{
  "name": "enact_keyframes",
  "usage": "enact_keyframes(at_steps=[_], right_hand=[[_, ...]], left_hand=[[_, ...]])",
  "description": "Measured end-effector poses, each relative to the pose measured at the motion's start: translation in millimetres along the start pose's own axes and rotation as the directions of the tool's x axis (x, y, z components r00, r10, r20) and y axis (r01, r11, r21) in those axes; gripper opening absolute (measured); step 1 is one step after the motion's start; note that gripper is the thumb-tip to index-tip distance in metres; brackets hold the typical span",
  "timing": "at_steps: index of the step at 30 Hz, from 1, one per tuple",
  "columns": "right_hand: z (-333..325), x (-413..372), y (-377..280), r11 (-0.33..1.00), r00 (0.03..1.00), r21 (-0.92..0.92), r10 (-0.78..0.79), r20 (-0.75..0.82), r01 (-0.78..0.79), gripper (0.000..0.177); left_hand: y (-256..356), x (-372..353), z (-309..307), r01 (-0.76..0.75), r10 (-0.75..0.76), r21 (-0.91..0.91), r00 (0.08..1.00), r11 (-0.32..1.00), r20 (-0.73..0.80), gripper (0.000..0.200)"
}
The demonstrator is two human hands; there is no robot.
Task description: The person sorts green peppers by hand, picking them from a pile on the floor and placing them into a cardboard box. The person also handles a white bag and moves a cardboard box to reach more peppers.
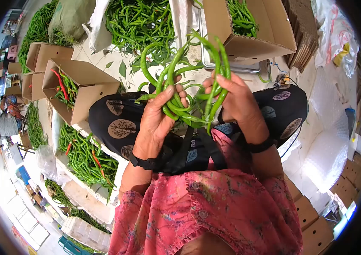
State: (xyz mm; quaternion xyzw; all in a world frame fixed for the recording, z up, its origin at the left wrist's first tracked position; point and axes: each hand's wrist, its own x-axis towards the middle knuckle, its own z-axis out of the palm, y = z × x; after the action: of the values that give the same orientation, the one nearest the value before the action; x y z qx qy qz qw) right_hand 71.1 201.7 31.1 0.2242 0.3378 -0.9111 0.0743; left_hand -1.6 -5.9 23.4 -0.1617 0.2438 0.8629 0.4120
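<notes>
1. My left hand point(157, 117) was closed around the lower ends of a bunch of long green chillies point(189, 80), thumb pressed across the front and fingers curled behind.
2. My right hand point(235, 100) clasped the same bunch from the other side, its fingers folded over the stems, so both hands touched the chillies and nearly met.
3. The bunch stood up from my hands above my lap, its curved tips fanning upward and away from me.
4. Just below the bunch lay my knees in black patterned trousers point(116, 119), and nearer to me than that, my pink blouse point(214, 208).
5. A black band point(144, 162) sat on my left wrist, below the bunch, and another point(262, 145) on my right.
6. Beyond the bunch and to its right stood an open cardboard box point(269, 38) with green chillies inside, resting on a metal tray point(231, 67).
7. Straight beyond the bunch lay a loose heap of green chillies point(140, 21).
8. Left of the bunch a tilted box point(91, 91) held green chillies and a red chilli point(60, 83).
9. Below and left of the bunch lay another spread of chillies point(82, 155).
10. Well to the bunch's right and nearer me were flat cartons point(312, 221).
</notes>
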Motion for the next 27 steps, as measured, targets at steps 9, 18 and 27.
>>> enact_keyframes(at_steps=[9,18,27], right_hand=[[-7.5,-0.5,1.6,0.999,1.0,-0.048,-0.024,0.007,0.024,0.028],[27.9,21.8,35.4,0.997,0.989,-0.066,-0.037,0.141,0.046,0.027],[-0.9,34.3,20.9,0.994,0.986,0.002,0.105,0.126,-0.106,0.027]], left_hand=[[1.8,-6.7,0.1,0.01,-0.009,-0.021,1.0,1.0,0.01,0.047],[-22.2,-2.9,23.2,-0.11,0.215,0.848,0.977,0.518,-0.005,0.061],[-16.9,5.1,0.7,0.002,-0.017,0.188,0.997,0.982,0.076,0.052]])
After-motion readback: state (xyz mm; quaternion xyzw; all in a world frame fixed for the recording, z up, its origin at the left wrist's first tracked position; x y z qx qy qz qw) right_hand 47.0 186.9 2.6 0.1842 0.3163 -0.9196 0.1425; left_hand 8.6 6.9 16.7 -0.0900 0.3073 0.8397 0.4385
